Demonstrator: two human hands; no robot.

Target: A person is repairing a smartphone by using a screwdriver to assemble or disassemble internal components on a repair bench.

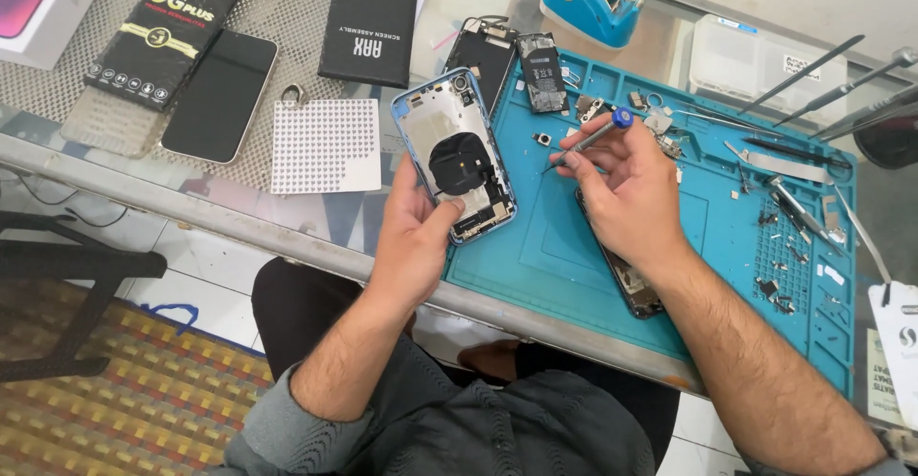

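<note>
The left hand (413,237) grips the opened phone shell (456,156) by its lower edge (tilted, over the worktop rim); it might slip; the right hand (622,189) pinches a screwdriver (593,138), whose tip could gouge parts.

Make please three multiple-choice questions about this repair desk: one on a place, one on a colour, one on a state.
1. Where does the tape dispenser stand?
A. beyond the work mat's far edge
B. on the floor
C. in the left hand

2. What colour is the work mat?
A. red
B. blue-green
C. white

3. In what state is the phone housing in the left hand?
A. opened, insides showing
B. closed, screen lit
C. wrapped in a box

Answers: 1 A, it sits past the mat's far edge; 2 B, the mat is teal; 3 A, a dark round coil and parts show. The right hand holds a screwdriver.
</note>
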